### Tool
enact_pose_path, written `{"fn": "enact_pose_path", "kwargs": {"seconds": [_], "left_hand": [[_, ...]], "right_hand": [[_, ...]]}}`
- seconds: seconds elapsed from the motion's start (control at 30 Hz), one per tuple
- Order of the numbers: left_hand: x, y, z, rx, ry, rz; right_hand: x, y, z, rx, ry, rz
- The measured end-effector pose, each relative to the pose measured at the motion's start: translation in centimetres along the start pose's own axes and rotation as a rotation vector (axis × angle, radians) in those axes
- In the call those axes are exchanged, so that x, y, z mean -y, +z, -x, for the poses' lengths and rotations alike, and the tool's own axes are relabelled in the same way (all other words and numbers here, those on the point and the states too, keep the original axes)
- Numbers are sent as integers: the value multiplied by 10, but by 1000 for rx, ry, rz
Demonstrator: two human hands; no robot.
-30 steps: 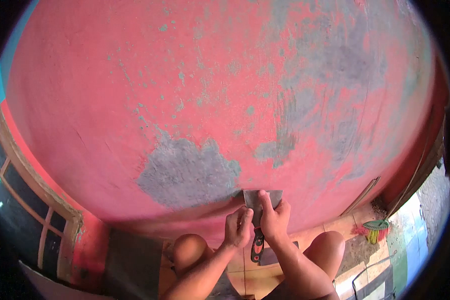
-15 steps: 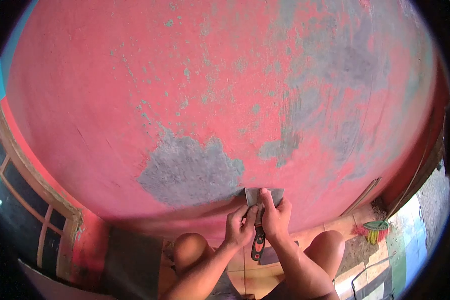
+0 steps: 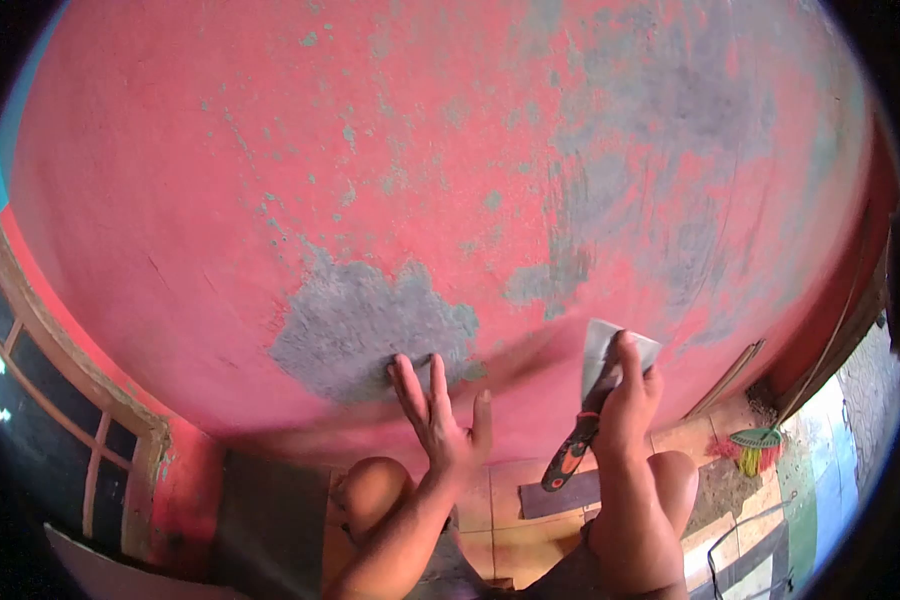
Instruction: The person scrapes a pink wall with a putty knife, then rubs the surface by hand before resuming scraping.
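Metal scraper [image 3: 598,372] in R hand [image 3: 630,402] – L hand [image 3: 438,424] nr wall [image 3: 170,200].

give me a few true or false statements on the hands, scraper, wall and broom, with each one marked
1. The right hand holds the scraper. True.
2. The left hand grips the scraper's handle too. False: it is apart from the scraper, its fingers extended.
3. The wall is pink with grey areas. True.
4. The broom is at the left of the picture. False: it is at the right.
5. The scraper's blade points down. False: it points up.
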State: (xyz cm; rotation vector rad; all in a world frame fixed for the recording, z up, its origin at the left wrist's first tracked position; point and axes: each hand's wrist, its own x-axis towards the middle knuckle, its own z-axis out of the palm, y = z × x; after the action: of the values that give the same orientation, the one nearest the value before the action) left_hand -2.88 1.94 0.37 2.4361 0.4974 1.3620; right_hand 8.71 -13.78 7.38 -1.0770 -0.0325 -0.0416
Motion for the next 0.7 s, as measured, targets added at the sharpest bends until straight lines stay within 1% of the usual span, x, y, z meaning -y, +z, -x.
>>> {"fn": "enact_pose_path", "kwargs": {"seconds": [0.03, 0.1, 0.17, 0.23, 0.27, 0.37, 0.4, 0.43, 0.47, 0.5, 0.57, 0.63, 0.67, 0.7], "left_hand": [[0, 3, 2, 24, 4, -26], [1, 9, 5, 73, 14, -82], [7, 16, 12, 160, 37, -99], [7, 22, 20, 219, 67, -93], [5, 23, 24, 282, 67, -105], [1, 26, 33, 410, 144, -156], [-1, 26, 35, 447, 171, -145], [-2, 25, 37, 486, 198, -134], [-4, 24, 39, 523, 226, -123], [-5, 23, 40, 569, 242, -113], [-6, 22, 41, 663, 272, -94], [-2, 25, 46, 781, 348, -77], [2, 27, 52, 841, 385, -66], [9, 32, 61, 961, 363, -38]], "right_hand": [[-5, -8, -9, -22, -32, -21], [6, -14, -14, -58, -13, -76], [22, -17, -11, -19, 34, -161], [35, -16, -11, -108, -12, -154], [40, -20, -12, -147, -21, -141], [43, -43, -25, -133, 33, -115], [37, -52, -37, -197, -60, -68], [39, -65, -43, -220, 21, -73], [52, -58, -37, -266, 26, -83], [63, -51, -33, -313, 32, -93], [68, -59, -37, -342, -5, -125], [73, -68, -41, -375, -23, -141], [67, -77, -49, -363, -66, -182], [68, -78, -48, -369, -60, -192]]}}
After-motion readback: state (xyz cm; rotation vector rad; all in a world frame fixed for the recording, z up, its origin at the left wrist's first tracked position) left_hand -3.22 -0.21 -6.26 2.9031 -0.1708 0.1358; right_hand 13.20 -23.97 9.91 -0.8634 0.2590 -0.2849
